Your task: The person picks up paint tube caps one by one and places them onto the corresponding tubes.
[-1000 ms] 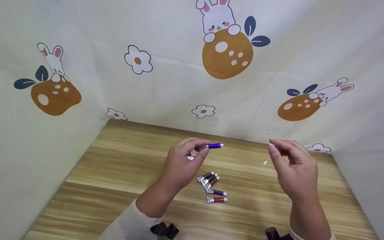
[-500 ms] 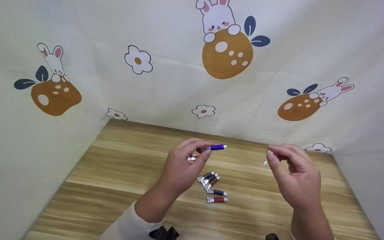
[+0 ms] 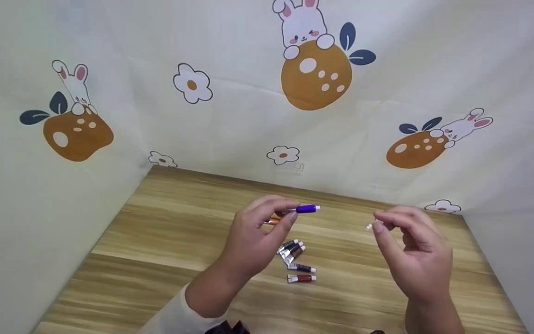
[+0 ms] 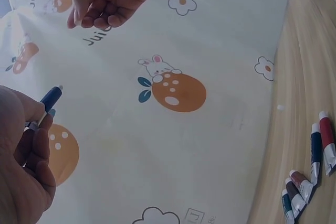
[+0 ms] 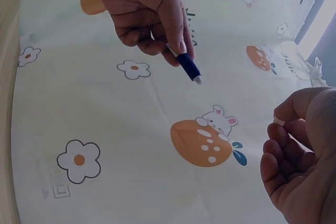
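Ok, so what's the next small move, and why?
I'd probably set the small white plastic-looking cap pinched in the right hand on the wood-grain table by the tiny white bit lying there. The slim purple metal-looking tube in the left hand shows a narrow white nozzle, so the cap seems already off.

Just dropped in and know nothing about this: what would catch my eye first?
Probably the large rabbit peeking over an orange fruit, printed at the top middle of the pale backdrop in the head view. Next, the purple paint tube that the left hand pinches above the wood-grain table, and the small white cap in the right hand. Lower centre, more paint tubes lie on the table.
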A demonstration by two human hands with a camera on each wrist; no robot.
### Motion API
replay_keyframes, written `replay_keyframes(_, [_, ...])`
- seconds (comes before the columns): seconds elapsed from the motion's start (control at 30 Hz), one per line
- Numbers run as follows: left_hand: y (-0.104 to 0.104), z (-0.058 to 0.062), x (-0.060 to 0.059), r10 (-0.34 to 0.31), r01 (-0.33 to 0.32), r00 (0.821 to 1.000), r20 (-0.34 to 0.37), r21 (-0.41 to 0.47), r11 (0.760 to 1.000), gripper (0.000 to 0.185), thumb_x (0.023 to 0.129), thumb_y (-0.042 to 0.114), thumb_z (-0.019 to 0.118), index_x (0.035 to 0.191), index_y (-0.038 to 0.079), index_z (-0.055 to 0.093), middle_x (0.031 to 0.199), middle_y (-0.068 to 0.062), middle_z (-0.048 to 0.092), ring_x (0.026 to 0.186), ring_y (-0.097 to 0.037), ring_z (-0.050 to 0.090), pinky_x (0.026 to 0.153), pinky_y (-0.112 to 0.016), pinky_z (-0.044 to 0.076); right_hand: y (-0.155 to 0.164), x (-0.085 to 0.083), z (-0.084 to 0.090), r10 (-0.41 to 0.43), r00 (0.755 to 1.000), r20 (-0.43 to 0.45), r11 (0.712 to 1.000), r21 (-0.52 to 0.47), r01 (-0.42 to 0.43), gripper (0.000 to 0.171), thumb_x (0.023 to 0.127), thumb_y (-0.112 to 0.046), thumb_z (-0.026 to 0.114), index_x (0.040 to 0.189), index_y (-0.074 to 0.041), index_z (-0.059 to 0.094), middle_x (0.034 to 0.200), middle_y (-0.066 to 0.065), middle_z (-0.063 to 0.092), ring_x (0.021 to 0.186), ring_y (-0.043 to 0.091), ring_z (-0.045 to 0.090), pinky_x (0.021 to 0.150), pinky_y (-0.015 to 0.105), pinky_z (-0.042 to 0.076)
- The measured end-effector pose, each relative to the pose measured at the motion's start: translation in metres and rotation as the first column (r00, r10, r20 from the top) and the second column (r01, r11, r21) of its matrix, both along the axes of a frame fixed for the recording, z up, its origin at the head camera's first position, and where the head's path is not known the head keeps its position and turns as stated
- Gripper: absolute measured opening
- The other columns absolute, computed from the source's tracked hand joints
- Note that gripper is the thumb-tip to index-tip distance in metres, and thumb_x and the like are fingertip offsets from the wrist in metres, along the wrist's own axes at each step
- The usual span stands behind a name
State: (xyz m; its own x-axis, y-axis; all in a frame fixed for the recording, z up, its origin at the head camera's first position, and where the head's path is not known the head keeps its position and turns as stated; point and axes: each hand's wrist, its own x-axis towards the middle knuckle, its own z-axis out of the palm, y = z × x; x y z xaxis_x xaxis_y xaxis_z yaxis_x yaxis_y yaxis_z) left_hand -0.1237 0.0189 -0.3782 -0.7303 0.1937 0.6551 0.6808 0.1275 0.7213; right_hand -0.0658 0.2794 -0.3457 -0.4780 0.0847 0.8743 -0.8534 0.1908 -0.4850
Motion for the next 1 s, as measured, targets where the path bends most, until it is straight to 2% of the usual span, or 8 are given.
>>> replay_keyframes(0.23, [0.001,0.005,0.007,-0.007,0.007,0.999,-0.049,0.0,1.0,0.017,0.1,0.017,0.076,0.116,0.018,0.08,0.113,0.006,0.079,0.098,-0.009,0.073,0.085,-0.029,0.064,-0.004,0.001,0.002,0.043,0.998,-0.042,0.999,-0.02,-0.044,0.025,0.073,0.036,0.061,0.094,0.026,0.07,0.098,0.013,0.074,0.088,0.016,0.068,0.082,0.019,0.058])
replay_keyframes(0.57, [0.002,0.008,0.015,0.006,-0.006,0.994,-0.107,0.0,1.0,0.016,0.098,0.017,0.078,0.114,0.019,0.081,0.111,0.007,0.079,0.099,-0.007,0.073,0.09,-0.03,0.061,-0.007,0.005,0.001,0.035,0.999,-0.04,0.999,0.004,-0.035,0.028,0.071,0.036,0.063,0.094,0.024,0.071,0.098,0.013,0.074,0.089,0.016,0.069,0.081,0.018,0.059])
replay_keyframes(0.7, [0.003,0.009,0.018,-0.015,0.016,0.992,-0.129,0.007,1.0,0.015,0.099,0.016,0.078,0.114,0.017,0.081,0.109,0.007,0.079,0.098,-0.008,0.073,0.09,-0.031,0.062,-0.006,0.005,0.0,0.029,0.999,-0.024,0.999,0.024,-0.028,0.029,0.07,0.037,0.063,0.094,0.023,0.072,0.098,0.012,0.074,0.089,0.015,0.069,0.082,0.018,0.059])
replay_keyframes(1.0, [0.005,0.008,0.022,-0.037,0.038,0.991,-0.129,0.006,0.999,0.016,0.098,0.016,0.079,0.114,0.018,0.081,0.106,0.008,0.08,0.098,-0.008,0.073,0.091,-0.031,0.06,-0.008,0.006,-0.003,0.026,1.0,-0.015,0.998,0.051,-0.025,0.031,0.07,0.036,0.065,0.096,0.022,0.073,0.1,0.012,0.076,0.091,0.014,0.071,0.084,0.018,0.06])
